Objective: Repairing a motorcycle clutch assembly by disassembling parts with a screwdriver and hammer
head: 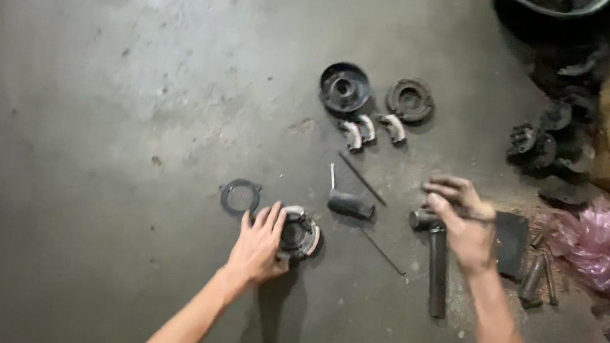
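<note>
1. Left hand (259, 245), nearest the camera: fingers spread flat, resting on a round metal assembly (301, 235) on the concrete floor (136, 96).
2. Thin dark ring (240, 196): just left of that assembly, flat on the floor.
3. Black dish-shaped disc (345, 87) and ribbed ring (410, 100): farther off, three curved shoes (366, 129) just beside them.
4. Right hand (462, 222): fingers curled, closed over the head of a hammer (435, 261).
5. Pink plastic bag (589, 241): at the far right.

A pink plastic bag (588, 241) lies on the grey concrete floor (136, 96) beside black metal discs (345, 87).
</note>
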